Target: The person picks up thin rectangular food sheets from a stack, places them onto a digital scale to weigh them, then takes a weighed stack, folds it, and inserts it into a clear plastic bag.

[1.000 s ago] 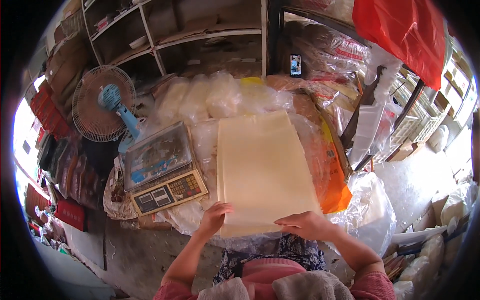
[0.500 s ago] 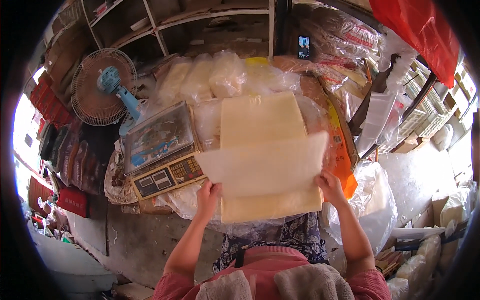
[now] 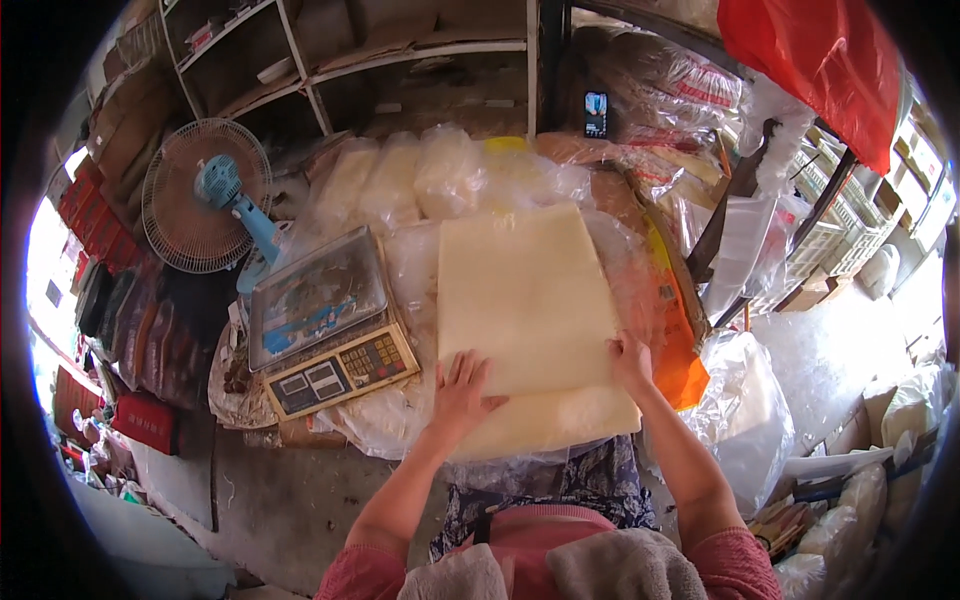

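Observation:
In front of me lies a long, thin pale-yellow sheet (image 3: pixel 525 285), with another layer of the pale-yellow sheets (image 3: pixel 550 425) showing beneath its near edge. My left hand (image 3: pixel 462 392) rests flat on the near left part, fingers spread. At the right edge my right hand (image 3: pixel 630 362) is closed, with the sheet's margin pinched between thumb and fingers. Clear plastic film (image 3: pixel 405 245) is spread under the sheets. Just left of them stands a weighing scale (image 3: pixel 340 368) with a metal tray and a keypad.
Plastic-wrapped pale bundles (image 3: pixel 390 180) lie beyond the sheets. A blue fan (image 3: pixel 215 185) stands at the far left, below wooden shelves (image 3: pixel 420 50). An orange bag (image 3: pixel 680 345) borders the right side, and a lit phone (image 3: pixel 596 115) is propped at the back.
The sheet held up between both hands has come down flat onto the others. My left hand has let go and opened on top of it, moving right; my right hand stays at the edge.

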A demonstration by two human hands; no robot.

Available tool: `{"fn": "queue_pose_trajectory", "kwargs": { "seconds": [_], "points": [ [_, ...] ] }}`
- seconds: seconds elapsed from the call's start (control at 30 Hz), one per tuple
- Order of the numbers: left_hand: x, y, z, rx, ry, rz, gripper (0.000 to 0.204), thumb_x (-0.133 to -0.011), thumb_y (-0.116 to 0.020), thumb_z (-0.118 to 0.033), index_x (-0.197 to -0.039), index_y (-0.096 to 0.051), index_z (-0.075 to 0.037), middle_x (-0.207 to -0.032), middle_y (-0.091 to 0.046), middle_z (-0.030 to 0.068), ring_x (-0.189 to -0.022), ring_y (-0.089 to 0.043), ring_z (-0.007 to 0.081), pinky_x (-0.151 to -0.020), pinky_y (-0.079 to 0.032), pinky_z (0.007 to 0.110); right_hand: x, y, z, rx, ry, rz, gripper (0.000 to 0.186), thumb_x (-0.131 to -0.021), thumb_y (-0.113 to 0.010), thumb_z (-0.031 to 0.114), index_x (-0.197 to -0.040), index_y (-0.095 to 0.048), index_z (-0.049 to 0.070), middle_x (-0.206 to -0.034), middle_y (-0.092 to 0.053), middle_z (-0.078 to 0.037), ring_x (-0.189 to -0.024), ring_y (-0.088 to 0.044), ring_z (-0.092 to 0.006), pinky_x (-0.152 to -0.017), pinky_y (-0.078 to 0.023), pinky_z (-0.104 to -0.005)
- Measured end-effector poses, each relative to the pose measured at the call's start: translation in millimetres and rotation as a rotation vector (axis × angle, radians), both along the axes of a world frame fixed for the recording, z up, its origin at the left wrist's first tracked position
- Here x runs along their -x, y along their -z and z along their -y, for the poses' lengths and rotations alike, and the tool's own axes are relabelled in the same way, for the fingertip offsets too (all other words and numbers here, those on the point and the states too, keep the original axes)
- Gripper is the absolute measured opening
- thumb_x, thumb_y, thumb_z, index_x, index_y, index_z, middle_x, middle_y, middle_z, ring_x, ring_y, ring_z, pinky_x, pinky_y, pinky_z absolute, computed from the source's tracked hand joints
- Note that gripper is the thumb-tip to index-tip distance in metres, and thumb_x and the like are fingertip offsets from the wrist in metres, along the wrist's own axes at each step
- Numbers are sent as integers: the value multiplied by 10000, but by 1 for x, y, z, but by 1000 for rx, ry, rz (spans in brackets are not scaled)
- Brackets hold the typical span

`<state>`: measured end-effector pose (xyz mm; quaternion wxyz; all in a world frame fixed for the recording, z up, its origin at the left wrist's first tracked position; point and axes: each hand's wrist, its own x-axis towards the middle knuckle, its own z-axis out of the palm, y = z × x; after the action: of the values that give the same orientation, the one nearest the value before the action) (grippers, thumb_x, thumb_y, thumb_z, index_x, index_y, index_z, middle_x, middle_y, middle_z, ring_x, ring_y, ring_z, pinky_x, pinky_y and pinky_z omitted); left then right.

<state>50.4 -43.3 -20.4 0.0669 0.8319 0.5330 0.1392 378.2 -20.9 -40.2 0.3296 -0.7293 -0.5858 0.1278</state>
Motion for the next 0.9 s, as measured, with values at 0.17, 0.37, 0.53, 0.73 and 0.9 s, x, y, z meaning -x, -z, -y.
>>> {"fn": "queue_pose_trajectory", "kwargs": {
  "seconds": [0.17, 0.37, 0.53, 0.73, 0.9],
  "points": [
    [5, 13, 3, -45, 4, -13, 719, -823, -596, -532, -1373, -439, -95, -1470, -323, 167, -1379, -263, 356, -1075, -175, 624, 31, -56, 20, -18, -26, 227, 382, -895, -552, 250, -1238, -487, 95, -1179, -558, -210, -1078, -524, -403, -896, -426, -481],
    [2, 13, 4, -99, 31, -15, 692, -844, -593, -497, -1378, -433, -87, -1476, -310, 169, -1379, -259, 367, -1054, -190, 649, 61, -26, 31, -48, -403, 419, 515, -932, -498, 258, -1422, -363, 178, -1488, -276, -152, -1389, -210, -374, -1107, -190, -548],
    [30, 10, -3, -116, 183, -61, 572, -797, -645, -283, -1304, -490, -69, -1391, -429, 147, -1323, -364, 317, -1070, -255, 568, 64, 3, 27, 40, -449, 460, 501, -961, -447, 324, -1430, -351, 177, -1519, -221, -137, -1416, -151, -357, -1121, -117, -568],
    [51, -33, 1, -38, 105, -72, 403, -711, -676, -116, -1098, -571, -84, -1141, -600, 87, -1098, -559, 236, -999, -368, 487, 119, -75, 41, 10, -667, 307, 499, -942, -468, 249, -1407, -369, 97, -1450, -344, -191, -1370, -284, -366, -1079, -218, -584],
    [16, -80, 5, -294, -8, 440, 447, -739, -687, -61, -1159, -532, -58, -1162, -570, 123, -1118, -543, 261, -1001, -375, 401, 135, -102, 27, -203, -747, 244, 466, -827, -541, 72, -1289, -485, 52, -1257, -550, -158, -1209, -495, -326, -987, -383, -514]
  ]
}}
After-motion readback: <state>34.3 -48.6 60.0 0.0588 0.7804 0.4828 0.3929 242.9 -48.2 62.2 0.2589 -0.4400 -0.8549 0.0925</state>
